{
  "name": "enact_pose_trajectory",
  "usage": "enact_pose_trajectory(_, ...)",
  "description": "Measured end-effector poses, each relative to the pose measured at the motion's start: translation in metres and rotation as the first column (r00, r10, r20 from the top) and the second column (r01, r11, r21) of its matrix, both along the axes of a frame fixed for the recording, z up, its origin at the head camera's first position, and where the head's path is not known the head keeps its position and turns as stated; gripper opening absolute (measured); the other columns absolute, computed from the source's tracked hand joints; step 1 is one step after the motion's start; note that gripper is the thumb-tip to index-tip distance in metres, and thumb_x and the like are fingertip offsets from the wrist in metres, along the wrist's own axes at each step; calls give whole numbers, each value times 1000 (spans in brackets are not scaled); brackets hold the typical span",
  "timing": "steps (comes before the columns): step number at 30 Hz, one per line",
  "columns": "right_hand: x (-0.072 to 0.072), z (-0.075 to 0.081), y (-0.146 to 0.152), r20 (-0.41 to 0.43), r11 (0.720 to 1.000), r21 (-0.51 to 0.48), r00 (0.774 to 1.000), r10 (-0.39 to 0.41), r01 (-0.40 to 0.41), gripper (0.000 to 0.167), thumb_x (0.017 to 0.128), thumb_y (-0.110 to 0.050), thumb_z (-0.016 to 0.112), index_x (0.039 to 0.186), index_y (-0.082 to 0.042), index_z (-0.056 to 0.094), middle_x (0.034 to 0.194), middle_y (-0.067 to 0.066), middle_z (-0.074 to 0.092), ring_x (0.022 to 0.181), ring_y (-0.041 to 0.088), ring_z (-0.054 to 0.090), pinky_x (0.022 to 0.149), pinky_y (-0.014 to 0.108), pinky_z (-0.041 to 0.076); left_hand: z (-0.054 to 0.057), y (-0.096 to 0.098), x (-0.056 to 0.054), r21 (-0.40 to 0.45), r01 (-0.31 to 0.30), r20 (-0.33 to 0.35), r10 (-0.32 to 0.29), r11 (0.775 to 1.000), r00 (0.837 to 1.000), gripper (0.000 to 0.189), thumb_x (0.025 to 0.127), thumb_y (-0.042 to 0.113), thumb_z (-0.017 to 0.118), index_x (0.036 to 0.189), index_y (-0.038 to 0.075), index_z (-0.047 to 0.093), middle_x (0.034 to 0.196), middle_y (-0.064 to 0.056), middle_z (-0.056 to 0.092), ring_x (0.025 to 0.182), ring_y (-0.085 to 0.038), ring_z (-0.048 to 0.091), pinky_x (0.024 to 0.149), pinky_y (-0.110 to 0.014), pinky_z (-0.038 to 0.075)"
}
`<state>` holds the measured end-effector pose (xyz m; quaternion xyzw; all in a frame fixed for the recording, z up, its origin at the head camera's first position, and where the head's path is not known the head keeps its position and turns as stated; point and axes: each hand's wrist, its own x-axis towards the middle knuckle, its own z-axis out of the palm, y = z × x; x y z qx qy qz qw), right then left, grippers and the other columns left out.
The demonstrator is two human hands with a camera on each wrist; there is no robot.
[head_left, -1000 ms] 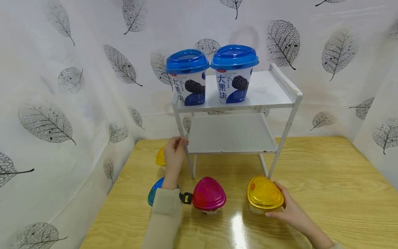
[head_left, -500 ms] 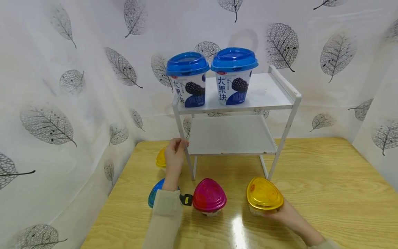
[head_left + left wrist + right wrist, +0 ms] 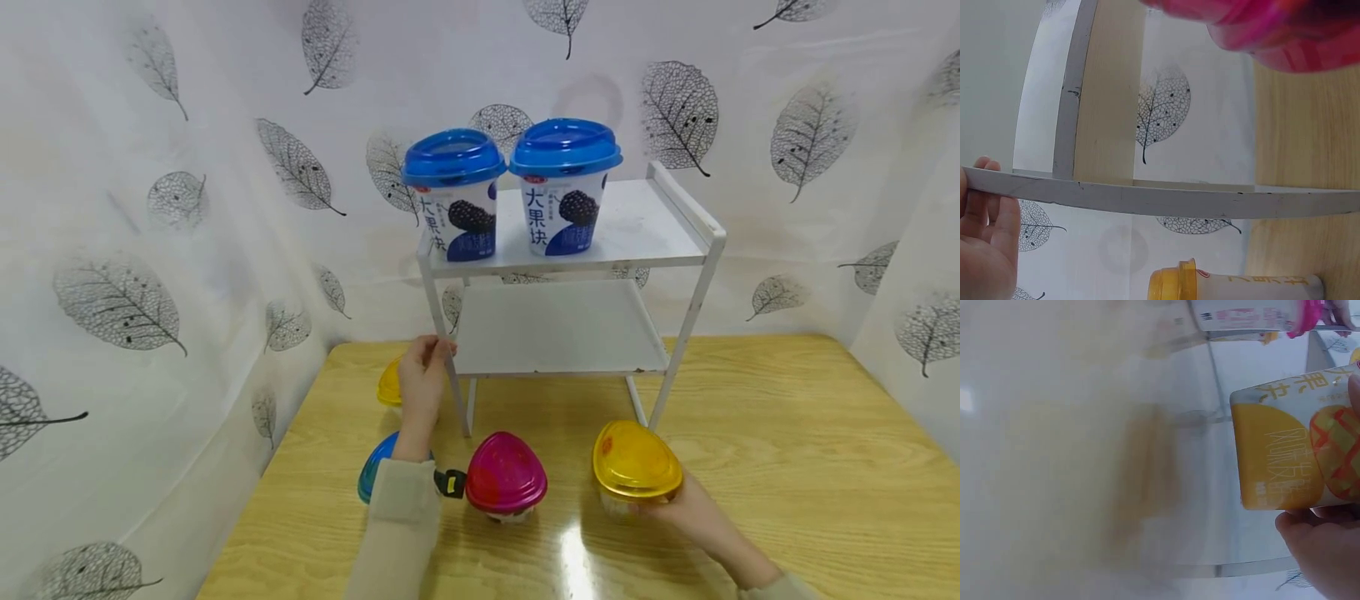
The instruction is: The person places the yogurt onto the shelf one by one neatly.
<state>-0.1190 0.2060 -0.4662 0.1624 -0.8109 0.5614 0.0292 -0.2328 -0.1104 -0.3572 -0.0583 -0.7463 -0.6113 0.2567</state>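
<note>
My left hand grips the front left post of a white two-tier rack; in the left wrist view its fingers curl round the grey-white post. At the rack's front right, my right hand holds a yogurt cup with a yellow lid from its right side. The right wrist view shows this cup's yellow mango-printed wall between thumb and fingers, its base looking lifted off the table. A magenta-lidded yogurt cup stands between my two arms.
Two blue-lidded blackberry yogurt cups stand on the rack's top shelf at left and middle. Left of the rack are another yellow-lidded cup and a blue-lidded cup, both partly behind my left arm. A leaf-patterned curtain encloses the wooden table.
My right hand has shifted round the yellow-lidded yogurt cup, its fingers now mostly behind it, and the cup has risen slightly. My left hand stays on the post. The view has tilted a little.
</note>
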Motion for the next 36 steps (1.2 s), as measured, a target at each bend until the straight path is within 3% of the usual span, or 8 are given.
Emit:
enact_pose_trajectory(8,-5,42,3,-57,1000,14,998,19,-18,54,75,0,67,121,5,40,106,-15,52,94,0,51,74,23,45,1,0,1,-9,1,-22,-2,1000,1000,21,89,12,51,88,-8,58,81,-19,62,77,-28,59,74,-36,49)
enact_pose_trajectory(15,-6,93,5,-197,996,82,980,-24,41,55,72,3,69,119,-1,42,106,-18,50,94,-2,49,73,21,44,1,0,1,-7,8,-10,-8,1000,1000,22,89,14,51,88,-7,58,82,-18,62,78,-27,59,74,-37,48)
enact_pose_trajectory(20,-6,131,5,-318,1000,25,948,-6,15,62,65,15,68,119,-8,47,106,-12,54,93,2,51,76,15,42,0,-1,1,-9,12,-20,-13,1000,1000,22,89,14,51,88,-7,59,81,-19,62,77,-27,58,74,-37,48)
enact_pose_trajectory(26,-14,174,7,-439,991,-114,898,16,-73,71,60,22,67,122,-4,47,110,-2,54,96,8,50,81,14,38,-2,-1,0,-12,7,-30,-7,1000,1000,21,89,13,51,87,-7,58,81,-18,62,77,-26,58,73,-36,48)
enact_pose_trajectory(30,-22,199,5,-523,956,-222,851,51,-193,63,59,23,67,116,6,48,106,6,55,93,14,50,81,19,40,-1,-1,1,-5,9,-11,-9,1000,1000,21,90,13,51,88,-7,58,82,-18,62,78,-27,58,75,-36,48)
enact_pose_trajectory(34,-32,222,4,-607,934,-251,793,52,-253,54,63,16,70,112,10,49,105,8,57,92,17,51,81,21,41,-1,-1,2,1,15,-1,-15,1000,1000,22,90,14,51,89,-7,58,83,-18,62,79,-27,58,76,-37,48)
enact_pose_trajectory(36,-38,232,4,-622,923,-264,781,59,-280,53,66,14,69,114,10,47,107,9,56,95,19,51,82,22,41,-1,0,2,1,16,-1,-16,1000,1000,22,90,14,51,89,-7,59,83,-18,62,79,-27,58,75,-36,48)
